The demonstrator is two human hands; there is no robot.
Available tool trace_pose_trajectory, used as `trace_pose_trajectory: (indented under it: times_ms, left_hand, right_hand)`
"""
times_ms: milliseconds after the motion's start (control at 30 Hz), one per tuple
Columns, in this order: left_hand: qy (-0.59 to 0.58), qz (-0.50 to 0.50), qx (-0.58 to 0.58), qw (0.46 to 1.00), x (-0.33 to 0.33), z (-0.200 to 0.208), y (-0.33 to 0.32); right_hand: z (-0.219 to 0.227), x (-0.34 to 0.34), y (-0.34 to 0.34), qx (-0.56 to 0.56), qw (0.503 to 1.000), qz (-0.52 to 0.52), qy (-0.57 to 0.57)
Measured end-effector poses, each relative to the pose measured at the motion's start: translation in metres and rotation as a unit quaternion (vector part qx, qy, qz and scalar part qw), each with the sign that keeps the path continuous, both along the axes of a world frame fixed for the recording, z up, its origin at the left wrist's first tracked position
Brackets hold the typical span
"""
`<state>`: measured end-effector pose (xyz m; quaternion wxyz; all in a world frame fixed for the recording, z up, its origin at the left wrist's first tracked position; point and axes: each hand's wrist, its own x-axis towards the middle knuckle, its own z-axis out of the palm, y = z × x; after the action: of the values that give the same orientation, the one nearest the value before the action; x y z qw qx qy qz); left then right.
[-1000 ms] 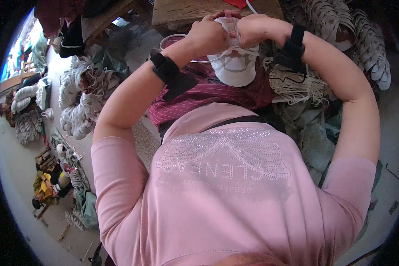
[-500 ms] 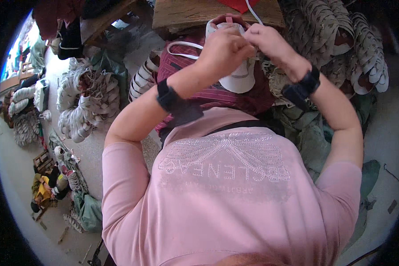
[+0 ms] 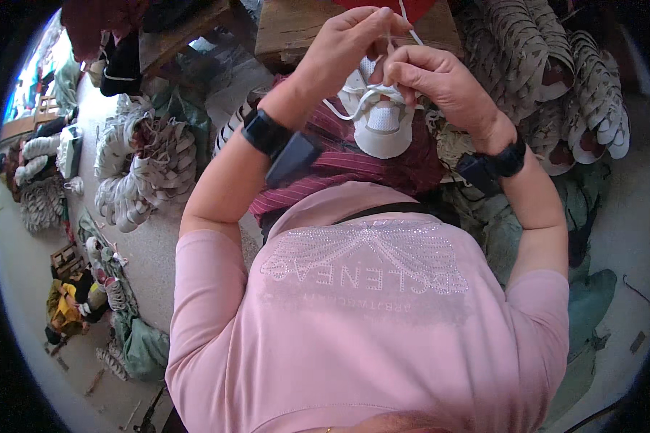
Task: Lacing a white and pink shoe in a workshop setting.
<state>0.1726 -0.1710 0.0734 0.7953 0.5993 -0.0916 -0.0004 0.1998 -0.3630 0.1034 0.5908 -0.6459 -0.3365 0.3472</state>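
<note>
A white shoe upper (image 3: 383,141) lies toe toward me over my lap, on dark red striped cloth. White shoelace (image 3: 347,117) loops out at its left side, and another length runs upward behind my fingers. Above the shoe my left hand (image 3: 339,54) is closed in a pinch, thumb against forefinger, on the shoelace. Just below and to the right, my right hand (image 3: 444,83) pinches too, with curled fingers near the shoe's eyelets. A thin pale strand stretches between the two hands. What sits inside the right fingertips is partly hidden.
Beyond the shoe stands a wooden bench (image 3: 289,32) with a red piece on it. Stacked pale shoe uppers (image 3: 534,58) crowd the right; a ring-shaped bundle of them (image 3: 144,166) lies on the floor at left. A person in yellow (image 3: 68,307) sits far left. Green sacking (image 3: 588,303) lies at right.
My left hand has risen away from the shoe, and the right hand has come slightly lower. More of the shoe's front and its lacing now shows. The lace loop at left has shifted.
</note>
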Motion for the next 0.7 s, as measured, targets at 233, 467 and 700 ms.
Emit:
trace_pose_trajectory:
  times_ms: [233, 467, 700]
  left_hand:
    - [0.068, -0.176, 0.262, 0.947, -0.008, -0.012, 0.011]
    - [0.214, 0.046, -0.208, 0.953, -0.026, -0.063, 0.030]
    - [0.117, 0.298, -0.430, 0.844, -0.055, -0.116, 0.293]
  right_hand:
    - [-0.021, 0.016, 0.002, 0.092, 0.990, -0.029, 0.100]
    - [-0.099, 0.081, -0.088, 0.126, 0.844, -0.327, 0.405]
    - [-0.086, 0.198, -0.344, 0.186, 0.856, -0.303, 0.376]
